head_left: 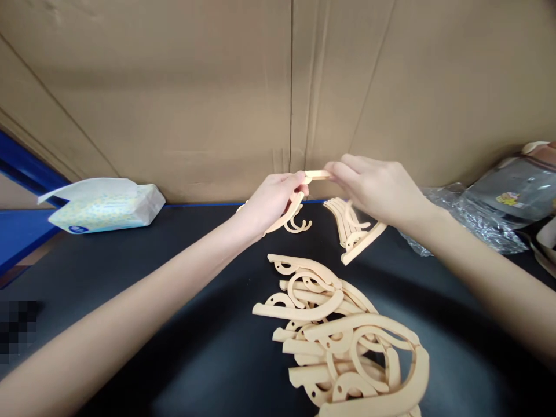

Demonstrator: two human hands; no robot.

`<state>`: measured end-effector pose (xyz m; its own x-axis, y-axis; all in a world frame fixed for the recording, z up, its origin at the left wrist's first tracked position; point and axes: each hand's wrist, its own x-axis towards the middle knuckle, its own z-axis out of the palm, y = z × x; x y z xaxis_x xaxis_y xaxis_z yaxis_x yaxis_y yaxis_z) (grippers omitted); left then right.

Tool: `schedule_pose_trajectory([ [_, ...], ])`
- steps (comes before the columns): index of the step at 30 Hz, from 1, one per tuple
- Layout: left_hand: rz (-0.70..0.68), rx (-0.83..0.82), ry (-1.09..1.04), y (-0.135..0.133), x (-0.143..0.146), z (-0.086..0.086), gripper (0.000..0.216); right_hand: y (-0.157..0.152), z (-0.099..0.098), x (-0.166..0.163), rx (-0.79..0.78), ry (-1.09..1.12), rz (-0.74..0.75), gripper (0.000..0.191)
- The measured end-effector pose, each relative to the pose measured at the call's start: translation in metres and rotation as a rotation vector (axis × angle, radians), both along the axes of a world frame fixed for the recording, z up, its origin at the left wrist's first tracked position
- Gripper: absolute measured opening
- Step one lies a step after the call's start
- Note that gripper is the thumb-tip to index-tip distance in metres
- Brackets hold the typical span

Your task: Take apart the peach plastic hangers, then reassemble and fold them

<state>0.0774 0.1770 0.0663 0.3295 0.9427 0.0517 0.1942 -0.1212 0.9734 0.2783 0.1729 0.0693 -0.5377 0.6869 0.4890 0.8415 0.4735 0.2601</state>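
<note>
Both my hands are raised above the black table, near the cardboard wall. My left hand is closed on a curved beige plastic hanger piece that hangs below its fingers. My right hand pinches a short beige bar that meets the left hand's fingertips. Whether the bar and the curved piece are joined I cannot tell. A small stack of the same curved beige parts lies under my right hand. A large loose pile of beige hanger parts lies nearer to me.
A tissue pack with a sheet sticking out lies at the back left. Crumpled clear plastic wrap and a grey bag sit at the right. A tall cardboard wall closes off the back. A blue frame runs along the left.
</note>
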Motion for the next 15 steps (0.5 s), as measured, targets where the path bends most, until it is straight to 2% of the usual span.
schedule_pose_trajectory([
  [2, 0.011, 0.128, 0.139, -0.003, 0.001, -0.005, 0.035, 0.001, -0.005, -0.001, -0.075, -0.018, 0.038, 0.028],
  [5, 0.137, 0.426, 0.437, -0.011, 0.004, -0.013, 0.037, 0.004, -0.010, -0.003, -0.232, 0.150, 0.122, 0.027],
  [8, 0.248, 0.542, 0.694, -0.023, 0.008, -0.019, 0.039, 0.011, -0.013, -0.002, -0.389, 0.368, 0.179, 0.033],
  [11, 0.275, 0.565, 0.781, -0.026, 0.003, -0.020, 0.041, 0.018, -0.014, 0.010, -0.578, 0.678, 0.146, 0.030],
  [13, 0.287, 0.476, 0.746, -0.017, -0.009, -0.019, 0.042, 0.021, -0.014, 0.022, -0.743, 0.870, 0.140, 0.026],
  [15, 0.281, 0.342, 0.670, -0.001, -0.029, -0.018, 0.039, 0.023, -0.013, 0.031, -0.838, 0.908, 0.158, 0.024],
])
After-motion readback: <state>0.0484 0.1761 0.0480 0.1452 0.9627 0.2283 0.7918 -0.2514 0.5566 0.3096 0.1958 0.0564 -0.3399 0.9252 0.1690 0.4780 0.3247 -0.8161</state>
